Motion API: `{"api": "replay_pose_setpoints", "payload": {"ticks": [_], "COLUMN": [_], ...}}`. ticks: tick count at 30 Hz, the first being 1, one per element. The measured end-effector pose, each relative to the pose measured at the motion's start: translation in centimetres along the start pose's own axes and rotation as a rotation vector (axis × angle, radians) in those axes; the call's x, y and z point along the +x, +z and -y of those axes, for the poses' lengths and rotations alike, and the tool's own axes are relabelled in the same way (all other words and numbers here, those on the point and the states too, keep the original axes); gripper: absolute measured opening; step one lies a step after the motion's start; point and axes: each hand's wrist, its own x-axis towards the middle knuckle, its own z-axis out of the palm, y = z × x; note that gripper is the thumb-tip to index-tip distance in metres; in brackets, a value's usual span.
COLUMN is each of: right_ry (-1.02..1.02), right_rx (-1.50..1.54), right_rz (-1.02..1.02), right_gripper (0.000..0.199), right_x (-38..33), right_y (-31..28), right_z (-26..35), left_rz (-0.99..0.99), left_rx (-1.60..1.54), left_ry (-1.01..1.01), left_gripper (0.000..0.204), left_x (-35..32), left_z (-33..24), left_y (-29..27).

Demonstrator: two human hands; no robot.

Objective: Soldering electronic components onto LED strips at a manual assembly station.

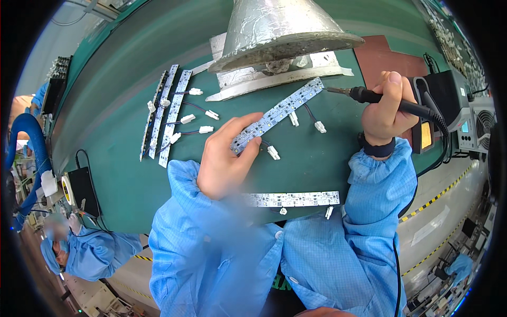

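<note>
Left side of desk (127, 182): three strips (162, 117) side by side, leads trailing right. Best left unbumped.

Left hand (222, 161): grip closed on the near end of the held strip (285, 108), thumb against fingers. The strip slants up and right, its far end near the foot of the metal cone (288, 29). Cannot tell whether that end rests on anything; if unsupported, bracing it should cut wobble under the tip. White plugs (273, 152) hang along its lower edge; their leads are best held clear of heat.

Near edge: one more strip (298, 199), lying flat, apart from the work.

Iron (364, 95): tip at the held strip's far end; contact or slight gap, cannot tell. Advise light pressure, short dwell, steady angle.

Right hand (390, 111): grip closed round the iron's handle, well back from hot metal. Cable (439, 119) runs off right; some slack would help prevent tugging. Yellow sponge (425, 134) within reach for tip wiping.
</note>
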Motion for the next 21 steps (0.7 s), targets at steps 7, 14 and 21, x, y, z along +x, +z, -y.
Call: {"api": "replay_pose_setpoints", "payload": {"ticks": [7,14,21], "right_ry": [0.009,0.038,0.032], "right_rx": [-0.007,-0.019,-0.025], "right_rz": [0.0,0.005,0.006], "right_gripper": [0.031,0.03,0.029], "right_x": [-0.13,-0.06,-0.08], "right_y": [0.07,-0.06,-0.17], "right_z": [-0.12,0.0,-0.01], "left_rz": [-0.006,-0.002,0.002], "left_rx": [0.008,-0.001,-0.007], "left_ry": [0.004,-0.016,-0.012], "left_gripper": [0.035,0.035,0.035], "left_x": [-0.07,-0.04,0.03], "left_z": [0.1,-0.1,-0.08], "left_y": [0.0,0.08,0.25]}}
